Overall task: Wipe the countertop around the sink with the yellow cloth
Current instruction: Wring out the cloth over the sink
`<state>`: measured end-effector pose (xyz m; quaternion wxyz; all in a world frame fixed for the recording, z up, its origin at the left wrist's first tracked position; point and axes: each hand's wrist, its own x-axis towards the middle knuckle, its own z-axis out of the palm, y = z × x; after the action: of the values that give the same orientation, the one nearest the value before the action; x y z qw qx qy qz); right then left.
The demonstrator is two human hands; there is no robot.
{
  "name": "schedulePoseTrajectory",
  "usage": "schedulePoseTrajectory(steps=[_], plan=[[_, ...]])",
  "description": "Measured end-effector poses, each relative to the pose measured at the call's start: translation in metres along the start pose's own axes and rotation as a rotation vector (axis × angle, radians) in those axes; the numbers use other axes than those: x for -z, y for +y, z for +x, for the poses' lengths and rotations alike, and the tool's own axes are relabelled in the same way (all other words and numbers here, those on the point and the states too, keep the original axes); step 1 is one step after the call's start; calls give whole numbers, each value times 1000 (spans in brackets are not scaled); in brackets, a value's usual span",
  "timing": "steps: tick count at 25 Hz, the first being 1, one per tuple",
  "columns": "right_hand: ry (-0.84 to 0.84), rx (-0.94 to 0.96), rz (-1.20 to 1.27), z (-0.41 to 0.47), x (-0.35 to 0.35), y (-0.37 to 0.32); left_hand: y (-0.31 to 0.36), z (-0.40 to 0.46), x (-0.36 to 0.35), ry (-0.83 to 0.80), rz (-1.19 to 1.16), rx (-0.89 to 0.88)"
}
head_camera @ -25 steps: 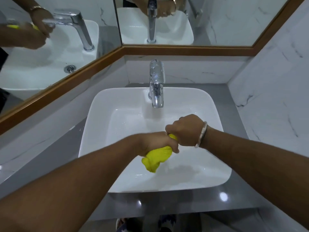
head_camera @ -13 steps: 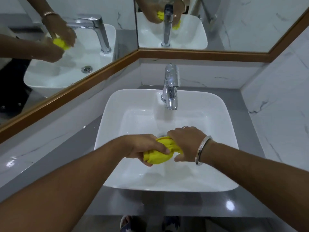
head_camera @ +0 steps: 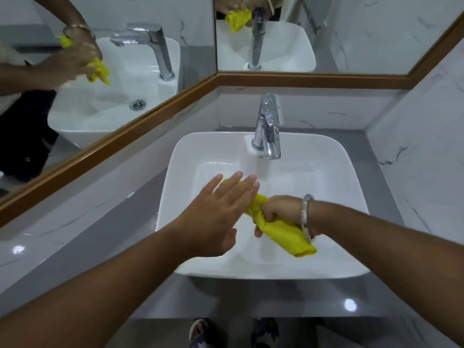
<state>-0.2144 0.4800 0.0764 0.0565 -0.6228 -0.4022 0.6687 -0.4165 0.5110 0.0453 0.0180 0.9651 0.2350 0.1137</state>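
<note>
Two hands (head_camera: 213, 212), one yellow cloth (head_camera: 286, 234), one sink (head_camera: 326, 172), one faucet (head_camera: 268, 126), one bangle (head_camera: 306, 217), seemingly two mirrors (head_camera: 351, 28).

No readable text anywhere. Only candidate: a tiny dark mark on the white sink (head_camera: 326, 151) rim, just in front of the faucet (head_camera: 268, 126) base, under the spout. Probably a maker's logo, too small and blurred to read. No labels, numbers or signs elsewhere.
</note>
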Motion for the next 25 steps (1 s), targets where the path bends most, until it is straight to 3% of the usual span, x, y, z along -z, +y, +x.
schedulePoseTrajectory(steps=[2,5,8,11,13,17,20,22,25], plan=[[-156,-43,49,-5,3,-6,2,6,-14,-39,17,18],[-189,-113,-20,-12,2,-15,0,31,-26,56,-167,20],[-27,-123,-196,-4,-3,-10,1,55,-15,-275,-88,159],[143,-105,-682,13,-6,2,17,71,-14,-565,93,200],[251,-24,-957,25,-4,8,24,75,-22,-641,3,340],[474,276,-1340,31,10,10,21,76,-25,-736,-612,614],[627,748,-1529,35,29,10,27,72,-19,-700,-1179,890],[634,884,-1600,33,39,6,38,66,-19,-635,-1556,1030],[565,1014,-1612,34,44,4,56,58,-21,-623,-2009,1064]])
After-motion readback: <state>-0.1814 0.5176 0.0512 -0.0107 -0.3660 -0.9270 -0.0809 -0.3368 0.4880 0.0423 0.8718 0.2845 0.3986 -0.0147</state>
